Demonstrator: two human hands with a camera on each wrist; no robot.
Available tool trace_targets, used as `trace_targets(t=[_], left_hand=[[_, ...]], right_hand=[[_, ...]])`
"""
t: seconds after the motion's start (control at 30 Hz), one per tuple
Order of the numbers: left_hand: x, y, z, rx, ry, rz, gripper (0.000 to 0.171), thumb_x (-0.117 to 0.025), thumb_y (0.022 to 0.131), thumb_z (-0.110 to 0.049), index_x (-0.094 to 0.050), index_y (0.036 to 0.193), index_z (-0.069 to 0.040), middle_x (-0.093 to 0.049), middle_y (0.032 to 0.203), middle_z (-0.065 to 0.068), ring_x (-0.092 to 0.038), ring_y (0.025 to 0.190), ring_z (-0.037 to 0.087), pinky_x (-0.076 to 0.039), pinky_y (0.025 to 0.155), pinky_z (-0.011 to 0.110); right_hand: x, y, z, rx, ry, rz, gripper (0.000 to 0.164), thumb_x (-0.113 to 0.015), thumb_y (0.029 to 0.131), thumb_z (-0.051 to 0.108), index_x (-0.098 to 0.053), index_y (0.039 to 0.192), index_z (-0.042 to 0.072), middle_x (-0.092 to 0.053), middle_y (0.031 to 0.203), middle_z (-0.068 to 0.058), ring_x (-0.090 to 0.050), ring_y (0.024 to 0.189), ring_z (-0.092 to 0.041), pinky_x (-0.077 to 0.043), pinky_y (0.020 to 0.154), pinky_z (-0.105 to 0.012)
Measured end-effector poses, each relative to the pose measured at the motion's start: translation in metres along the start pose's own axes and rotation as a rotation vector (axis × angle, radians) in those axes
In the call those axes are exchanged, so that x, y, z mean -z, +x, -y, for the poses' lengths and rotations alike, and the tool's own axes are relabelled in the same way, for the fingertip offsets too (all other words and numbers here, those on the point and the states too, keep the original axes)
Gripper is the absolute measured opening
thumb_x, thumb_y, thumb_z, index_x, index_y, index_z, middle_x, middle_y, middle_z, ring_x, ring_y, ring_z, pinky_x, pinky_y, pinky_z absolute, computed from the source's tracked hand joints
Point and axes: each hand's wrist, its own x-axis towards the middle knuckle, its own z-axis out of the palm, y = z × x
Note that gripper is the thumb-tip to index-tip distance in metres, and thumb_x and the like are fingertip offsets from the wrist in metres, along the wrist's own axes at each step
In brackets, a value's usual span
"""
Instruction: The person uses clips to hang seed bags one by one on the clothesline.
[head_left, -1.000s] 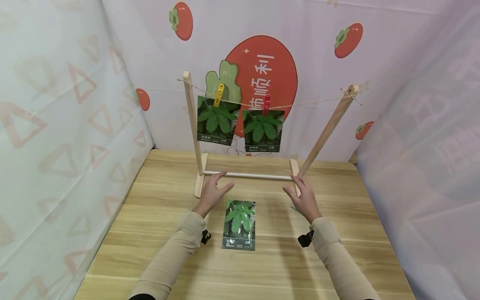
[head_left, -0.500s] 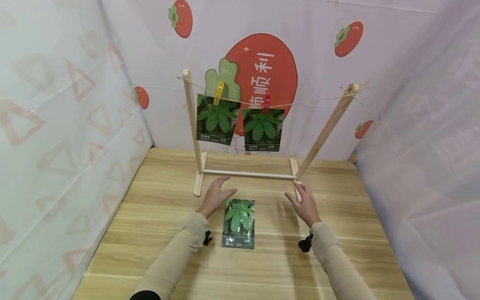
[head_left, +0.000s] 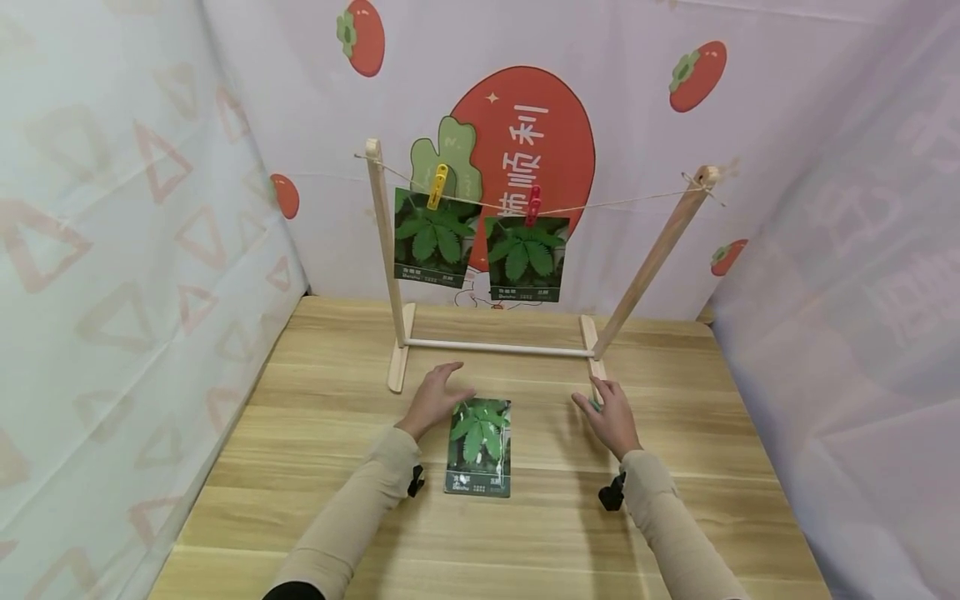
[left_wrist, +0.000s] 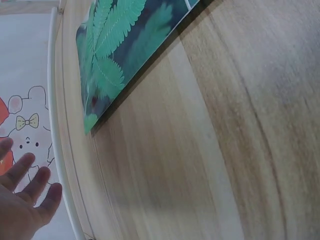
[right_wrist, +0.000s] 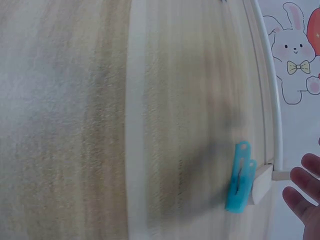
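Observation:
A card with a green leaf picture (head_left: 478, 450) lies flat on the wooden table. Beside its upper left corner my left hand (head_left: 433, 402) hovers with spread, relaxed fingers; whether the thumb touches the card I cannot tell. In the left wrist view the fingers (left_wrist: 35, 186) hold nothing. My right hand (head_left: 613, 418) is over the table by the rack's right foot, its fingers apart and holding nothing. Near it lies a blue plastic clip (right_wrist: 240, 182), mostly hidden behind that hand in the head view.
A wooden rack with a white crossbar (head_left: 498, 347) stands behind the hands. On its string hang two matching cards, the left one (head_left: 437, 242) under a yellow clip (head_left: 438, 187), the right one (head_left: 527, 260) under a red clip (head_left: 533, 206). Printed cloth walls enclose the table.
Both hands have drawn back from the rack toward me; the left also shifted right, nearer the lying card. The rack, clips and cards have stayed in place.

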Motion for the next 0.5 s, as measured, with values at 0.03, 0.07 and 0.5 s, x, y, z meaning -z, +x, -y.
trace_targets(t=[0.03,0.07,0.5], left_hand=[[-0.002,0.0,-0.001,-0.002,0.014,0.013,0.068,-0.07,0.088,-0.041,-0.046,0.143,-0.01,-0.045,0.148,0.018,-0.041,0.136,0.039,-0.035,0.111,0.055],[-0.003,0.0,-0.002,-0.001,0.025,0.026,0.069,-0.07,0.088,-0.041,-0.045,0.144,-0.01,-0.044,0.148,0.018,-0.04,0.136,0.04,-0.036,0.111,0.055],[-0.018,-0.003,0.003,0.007,0.107,0.054,0.069,-0.072,0.087,-0.041,-0.048,0.142,-0.008,-0.049,0.143,0.019,-0.046,0.131,0.039,-0.039,0.109,0.053]], right_hand=[[0.0,-0.001,-0.001,-0.005,0.0,-0.002,0.066,-0.062,0.094,0.041,-0.046,0.14,-0.005,-0.051,0.128,-0.029,-0.052,0.116,-0.045,-0.045,0.095,-0.059],[-0.001,-0.001,-0.003,-0.01,-0.006,-0.001,0.066,-0.062,0.094,0.04,-0.046,0.14,-0.005,-0.051,0.128,-0.029,-0.051,0.116,-0.045,-0.045,0.095,-0.059],[-0.004,-0.006,-0.021,-0.084,-0.086,0.029,0.06,-0.064,0.094,0.039,-0.052,0.136,-0.002,-0.053,0.124,-0.028,-0.054,0.112,-0.042,-0.046,0.093,-0.056]])
